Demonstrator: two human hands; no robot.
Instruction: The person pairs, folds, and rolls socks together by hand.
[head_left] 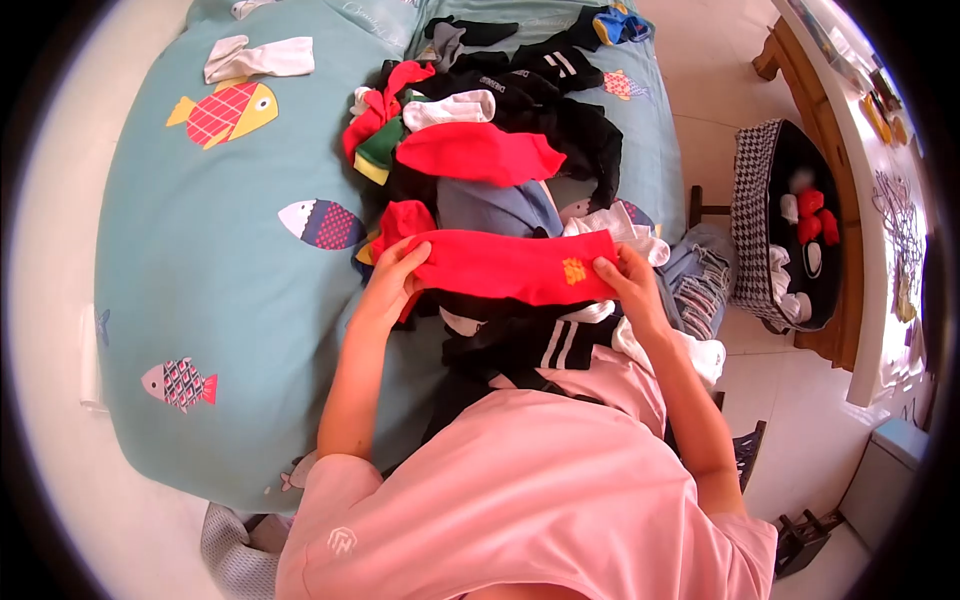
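A red sock with a small yellow pattern is stretched out flat between my two hands, above the pile of clothes. My left hand pinches its left end, and my right hand pinches the right end beside the yellow pattern. Just beyond it lies another red sock on blue denim. White socks and black garments lie further back in the pile. Near my right hand are a white sock and ripped jeans.
The pile rests on a bed with a teal fish-print sheet. A white sock lies at the back left. On the right, a houndstooth basket holds red and white rolled items, beside a wooden-legged table.
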